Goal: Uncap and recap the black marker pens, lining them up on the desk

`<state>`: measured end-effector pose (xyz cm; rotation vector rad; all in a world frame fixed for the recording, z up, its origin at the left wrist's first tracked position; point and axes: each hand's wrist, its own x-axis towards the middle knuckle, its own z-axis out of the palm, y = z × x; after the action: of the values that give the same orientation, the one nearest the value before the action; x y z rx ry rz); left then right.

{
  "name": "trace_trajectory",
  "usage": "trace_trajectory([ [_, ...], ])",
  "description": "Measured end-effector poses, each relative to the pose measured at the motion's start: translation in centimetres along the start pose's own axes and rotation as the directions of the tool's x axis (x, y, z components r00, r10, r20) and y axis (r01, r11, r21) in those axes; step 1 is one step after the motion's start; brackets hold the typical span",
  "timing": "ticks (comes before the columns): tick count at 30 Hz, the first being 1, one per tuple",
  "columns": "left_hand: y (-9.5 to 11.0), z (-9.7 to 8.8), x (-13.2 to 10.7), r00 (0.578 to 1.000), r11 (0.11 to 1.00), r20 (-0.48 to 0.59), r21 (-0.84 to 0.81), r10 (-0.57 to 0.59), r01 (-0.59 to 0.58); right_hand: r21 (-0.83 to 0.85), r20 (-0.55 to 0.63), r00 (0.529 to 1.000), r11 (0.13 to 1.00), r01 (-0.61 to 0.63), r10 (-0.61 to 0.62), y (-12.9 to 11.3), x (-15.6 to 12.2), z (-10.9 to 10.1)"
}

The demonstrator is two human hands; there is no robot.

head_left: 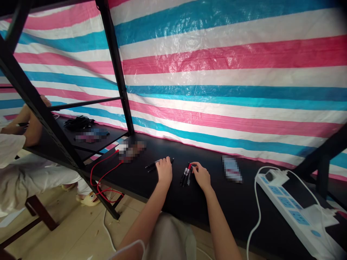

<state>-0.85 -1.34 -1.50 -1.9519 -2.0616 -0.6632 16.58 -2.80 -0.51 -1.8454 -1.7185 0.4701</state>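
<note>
My left hand rests on the black table, its fingers curled over a pair of black pens that stick out to its left. Just to the right, my right hand pinches the top end of a small bunch of black and red pens lying on the table. Both hands sit close together near the table's middle.
A white and blue power strip with a plugged-in adapter and white cables lies at the right. Red wires hang off the table's left end. Black shelf posts stand left; another person sits beyond them. A striped tarp backs everything.
</note>
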Motion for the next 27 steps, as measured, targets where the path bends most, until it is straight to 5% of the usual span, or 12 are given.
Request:
trace_trajectory([
  [5, 1.0, -0.5, 0.1, 0.980, 0.972, -0.044, -0.124, 0.197, -0.201, 0.238, -0.054, 0.998, 0.970, 0.044, -0.032, 0.1, 0.3, 0.3],
  [11, 2.4, -1.7, -0.7, 0.901, 0.879, -0.023, -0.207, 0.434, -0.429, 0.724, 0.043, 0.993, 0.689, 0.042, -0.106, 0.2, 1.2, 1.2],
  [20, 2.3, -1.9, -0.7, 0.906, 0.869, -0.009, -0.278, 0.423, -0.409, 0.835, -0.019, 1.000, 0.551, 0.009, 0.014, 0.3, 1.2, 0.5],
  [27, 2.2, -1.9, -0.7, 0.902, 0.859, 0.000, -0.305, 0.432, -0.412, 0.840, -0.057, 0.998, 0.542, 0.030, 0.033, 0.3, 1.0, 0.2],
])
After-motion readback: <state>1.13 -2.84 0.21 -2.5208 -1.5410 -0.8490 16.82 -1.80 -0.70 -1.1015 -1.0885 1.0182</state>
